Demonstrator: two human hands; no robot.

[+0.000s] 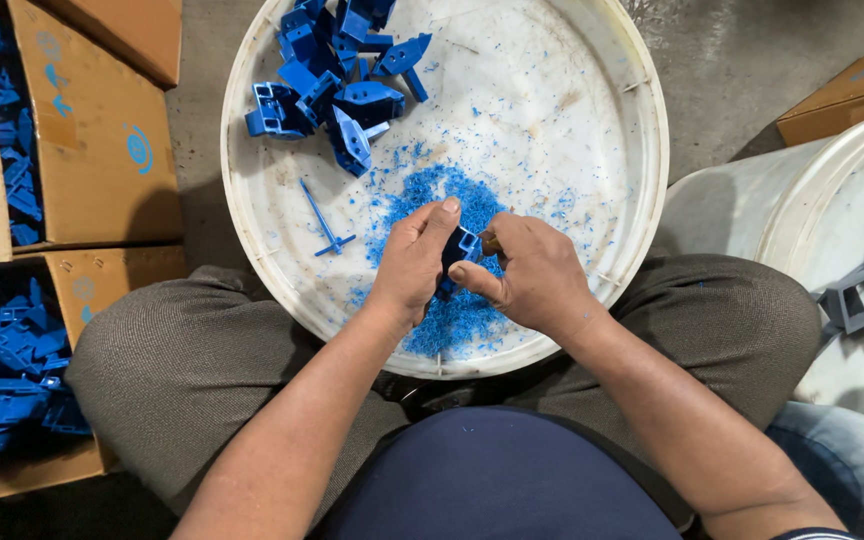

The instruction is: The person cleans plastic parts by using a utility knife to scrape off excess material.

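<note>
A small blue moulded plastic part (460, 250) is held between both hands over the near half of a wide white round plastic tub (642, 150) that rests against the seated person's knees. The left hand (414, 262) is closed around the part's left side, thumb laid along its top; the right hand (537, 275) is curled shut on a small brownish tool (490, 243), of which only a stub shows, pressed against the part. The part is judged light, rigid and thin-walled, best gripped across its thicker body. Most of its shape is hidden by the fingers; the tool's working end cannot be made out. Beneath the hands lies a heap of fine blue plastic shavings (447, 320). Farther in, a thin blue plastic sprue (324, 222) lies alone, and a pile of similar blue moulded parts (337, 85) sits at the far rim, cut off by the frame edge.
</note>
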